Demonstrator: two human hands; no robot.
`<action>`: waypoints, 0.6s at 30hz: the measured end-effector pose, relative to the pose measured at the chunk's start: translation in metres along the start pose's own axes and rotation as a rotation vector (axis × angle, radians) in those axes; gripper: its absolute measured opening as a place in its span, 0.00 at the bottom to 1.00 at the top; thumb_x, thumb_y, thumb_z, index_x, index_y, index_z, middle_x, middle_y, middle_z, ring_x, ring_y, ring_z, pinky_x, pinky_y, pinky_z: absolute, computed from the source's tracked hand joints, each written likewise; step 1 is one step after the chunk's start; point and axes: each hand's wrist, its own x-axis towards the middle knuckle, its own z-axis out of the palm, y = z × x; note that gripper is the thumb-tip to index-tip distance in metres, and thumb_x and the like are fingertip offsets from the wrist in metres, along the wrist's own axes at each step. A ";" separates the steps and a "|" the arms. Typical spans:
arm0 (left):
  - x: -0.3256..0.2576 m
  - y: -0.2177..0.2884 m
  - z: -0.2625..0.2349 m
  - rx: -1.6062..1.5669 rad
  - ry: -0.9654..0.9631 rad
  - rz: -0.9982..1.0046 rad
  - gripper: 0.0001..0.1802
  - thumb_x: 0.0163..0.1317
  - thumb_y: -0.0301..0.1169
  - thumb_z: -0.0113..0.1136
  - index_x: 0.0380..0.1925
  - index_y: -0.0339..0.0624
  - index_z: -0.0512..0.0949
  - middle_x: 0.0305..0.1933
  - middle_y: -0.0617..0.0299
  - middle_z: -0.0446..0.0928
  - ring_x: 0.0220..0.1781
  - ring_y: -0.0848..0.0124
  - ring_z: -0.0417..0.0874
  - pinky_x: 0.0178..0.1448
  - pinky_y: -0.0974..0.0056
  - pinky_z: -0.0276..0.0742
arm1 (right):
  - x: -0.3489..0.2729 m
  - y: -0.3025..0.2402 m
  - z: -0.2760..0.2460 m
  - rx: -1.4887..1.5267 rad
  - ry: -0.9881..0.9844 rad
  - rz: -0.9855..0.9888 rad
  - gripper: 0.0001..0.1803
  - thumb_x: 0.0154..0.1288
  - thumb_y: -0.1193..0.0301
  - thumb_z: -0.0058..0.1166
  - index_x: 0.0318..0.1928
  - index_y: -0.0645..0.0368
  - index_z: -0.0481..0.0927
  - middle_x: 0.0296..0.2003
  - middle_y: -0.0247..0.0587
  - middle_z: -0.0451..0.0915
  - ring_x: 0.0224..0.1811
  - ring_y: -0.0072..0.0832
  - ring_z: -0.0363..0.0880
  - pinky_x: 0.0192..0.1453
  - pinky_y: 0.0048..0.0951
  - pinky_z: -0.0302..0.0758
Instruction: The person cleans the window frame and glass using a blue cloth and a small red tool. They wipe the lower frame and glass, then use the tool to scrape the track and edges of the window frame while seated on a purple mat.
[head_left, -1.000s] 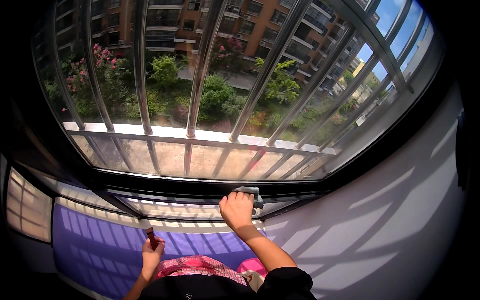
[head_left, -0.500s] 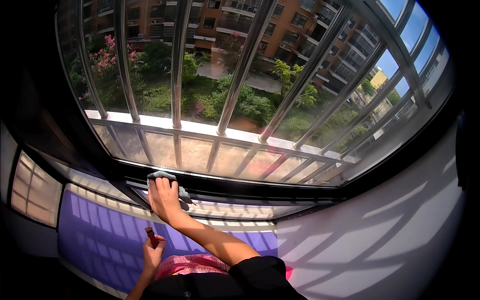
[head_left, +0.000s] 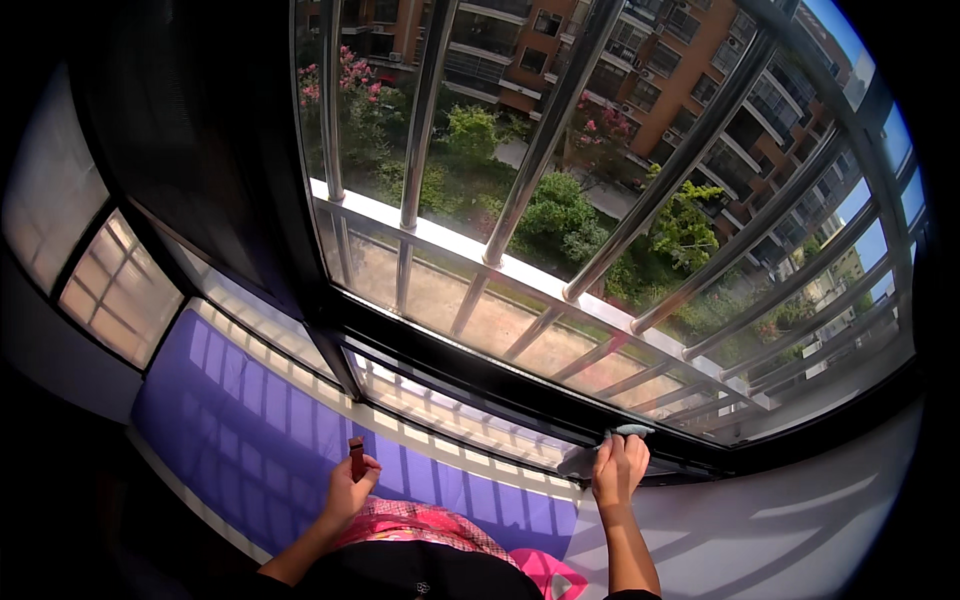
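Note:
My right hand (head_left: pixel 620 470) is closed on a grey-green cloth (head_left: pixel 632 430) and presses it against the black window frame (head_left: pixel 480 375), near the frame's right end. A darker fold of the cloth hangs beside my fingers on the left. Lower and to the left, my left hand (head_left: pixel 348 494) is closed around a small reddish-brown object, flat and stick-like (head_left: pixel 357 458), which points upward from my fingers. Its exact kind does not show. That hand is apart from the window, above a purple mat.
Beyond the glass stand metal security bars (head_left: pixel 545 140) on a white rail. The purple mat (head_left: pixel 270 430), striped with shadows, covers the ledge below. A white wall (head_left: pixel 780 520) borders the right side. Pink patterned cloth (head_left: pixel 430 520) lies at my waist, with a bright pink item (head_left: pixel 548 572) beside it.
My right hand has slid the cloth along the frame from the left to the right end. The view has turned and shifted; my left hand still holds the reddish-brown object.

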 end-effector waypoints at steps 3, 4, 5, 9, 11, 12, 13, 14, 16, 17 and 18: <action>0.003 -0.007 -0.003 -0.022 0.013 -0.016 0.03 0.59 0.23 0.56 0.33 0.39 0.74 0.23 0.70 0.69 0.23 0.82 0.68 0.27 0.74 0.63 | 0.005 -0.020 -0.004 -0.082 -0.040 0.089 0.08 0.59 0.72 0.48 0.35 0.62 0.76 0.33 0.47 0.70 0.39 0.44 0.67 0.50 0.45 0.63; 0.004 -0.009 -0.002 -0.021 0.024 -0.017 0.03 0.58 0.23 0.57 0.33 0.40 0.74 0.22 0.71 0.69 0.23 0.83 0.67 0.27 0.75 0.62 | 0.011 -0.036 0.000 -0.064 -0.034 0.051 0.08 0.58 0.71 0.48 0.35 0.62 0.76 0.32 0.46 0.70 0.39 0.43 0.67 0.49 0.45 0.63; 0.006 -0.012 -0.005 -0.026 0.019 -0.009 0.03 0.58 0.23 0.57 0.33 0.40 0.74 0.23 0.72 0.69 0.23 0.83 0.67 0.27 0.75 0.62 | 0.019 -0.057 0.003 -0.049 -0.028 0.010 0.08 0.58 0.71 0.49 0.35 0.62 0.76 0.32 0.46 0.70 0.39 0.43 0.67 0.48 0.44 0.63; 0.009 -0.017 -0.014 -0.046 0.031 0.004 0.03 0.58 0.22 0.57 0.32 0.40 0.75 0.23 0.72 0.70 0.22 0.84 0.67 0.26 0.76 0.62 | 0.056 -0.161 0.022 0.123 -0.078 -0.142 0.10 0.56 0.72 0.52 0.40 0.60 0.76 0.33 0.44 0.71 0.39 0.40 0.67 0.45 0.41 0.63; 0.010 -0.019 -0.018 -0.088 0.059 -0.024 0.03 0.58 0.23 0.57 0.32 0.39 0.75 0.22 0.72 0.70 0.22 0.84 0.67 0.26 0.76 0.62 | 0.075 -0.213 0.030 0.329 -0.008 -0.225 0.14 0.57 0.74 0.53 0.45 0.61 0.74 0.31 0.43 0.72 0.36 0.40 0.68 0.43 0.39 0.64; 0.008 -0.020 -0.024 -0.097 0.077 -0.013 0.03 0.57 0.23 0.57 0.32 0.39 0.75 0.22 0.72 0.70 0.22 0.84 0.67 0.25 0.76 0.62 | 0.079 -0.233 0.040 0.406 -0.005 -0.228 0.17 0.56 0.75 0.53 0.48 0.61 0.72 0.32 0.43 0.73 0.35 0.40 0.69 0.42 0.39 0.65; 0.007 -0.022 -0.028 -0.107 0.091 -0.001 0.03 0.57 0.23 0.57 0.32 0.39 0.75 0.22 0.71 0.70 0.21 0.84 0.67 0.25 0.76 0.62 | 0.084 -0.250 0.050 0.480 0.000 -0.228 0.19 0.56 0.75 0.54 0.50 0.60 0.71 0.32 0.44 0.73 0.34 0.40 0.69 0.42 0.38 0.65; 0.005 -0.023 -0.033 -0.115 0.105 0.011 0.03 0.57 0.23 0.58 0.32 0.39 0.75 0.22 0.71 0.70 0.21 0.84 0.67 0.25 0.76 0.62 | 0.089 -0.264 0.053 0.556 -0.009 -0.238 0.21 0.57 0.75 0.54 0.52 0.61 0.69 0.32 0.45 0.74 0.33 0.41 0.70 0.42 0.39 0.66; 0.001 -0.024 -0.045 -0.136 0.156 -0.005 0.03 0.57 0.23 0.58 0.31 0.38 0.75 0.22 0.71 0.70 0.21 0.84 0.67 0.25 0.76 0.62 | 0.103 -0.293 0.051 0.686 0.006 -0.274 0.22 0.57 0.77 0.53 0.54 0.62 0.67 0.34 0.48 0.74 0.35 0.45 0.72 0.41 0.41 0.68; -0.001 -0.024 -0.051 -0.145 0.179 -0.014 0.03 0.57 0.23 0.58 0.31 0.38 0.75 0.21 0.71 0.70 0.21 0.84 0.67 0.25 0.76 0.62 | 0.106 -0.302 0.058 0.748 -0.019 -0.309 0.24 0.56 0.80 0.51 0.56 0.64 0.66 0.36 0.51 0.72 0.36 0.48 0.72 0.41 0.42 0.70; -0.004 -0.025 -0.058 -0.154 0.201 -0.030 0.03 0.57 0.23 0.57 0.31 0.38 0.75 0.21 0.71 0.70 0.21 0.83 0.68 0.25 0.76 0.62 | 0.109 -0.312 0.059 0.778 -0.061 -0.316 0.25 0.56 0.81 0.51 0.56 0.64 0.65 0.37 0.53 0.71 0.36 0.49 0.72 0.41 0.42 0.70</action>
